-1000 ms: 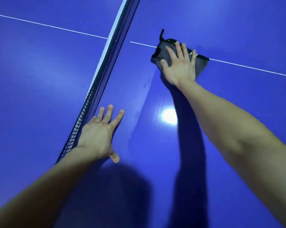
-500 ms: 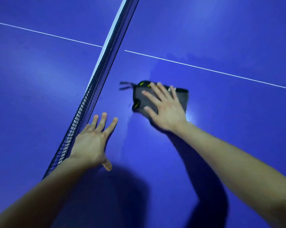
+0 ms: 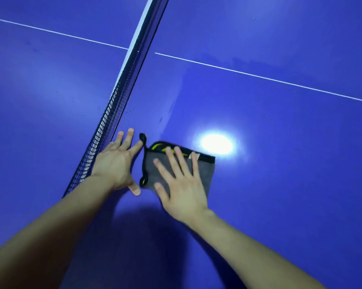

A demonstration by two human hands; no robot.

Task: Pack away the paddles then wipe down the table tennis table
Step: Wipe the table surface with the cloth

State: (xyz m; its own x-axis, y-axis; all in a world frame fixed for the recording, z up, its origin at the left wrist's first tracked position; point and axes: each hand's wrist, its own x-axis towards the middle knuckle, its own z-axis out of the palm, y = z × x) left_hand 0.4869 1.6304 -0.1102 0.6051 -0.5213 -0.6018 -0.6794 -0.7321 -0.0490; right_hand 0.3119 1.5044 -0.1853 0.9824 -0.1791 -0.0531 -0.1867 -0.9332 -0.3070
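Note:
A folded grey cloth (image 3: pixel 206 174) with black and yellow trim lies flat on the blue table tennis table (image 3: pixel 280 153). My right hand (image 3: pixel 181 186) presses down on the cloth with spread fingers. My left hand (image 3: pixel 117 163) rests flat on the table just left of the cloth, fingers apart, close to the net (image 3: pixel 113 113). The cloth's black loop sticks out by my left index finger. No paddles are in view.
The black net with its white top band runs diagonally from the top centre down to the lower left. A white centre line (image 3: pixel 259 77) crosses the table beyond the cloth. A bright lamp reflection (image 3: pixel 216 143) shines right of the cloth.
My right hand has dragged the cloth from the white line toward me, ending beside my left hand. The left hand has stayed by the net.

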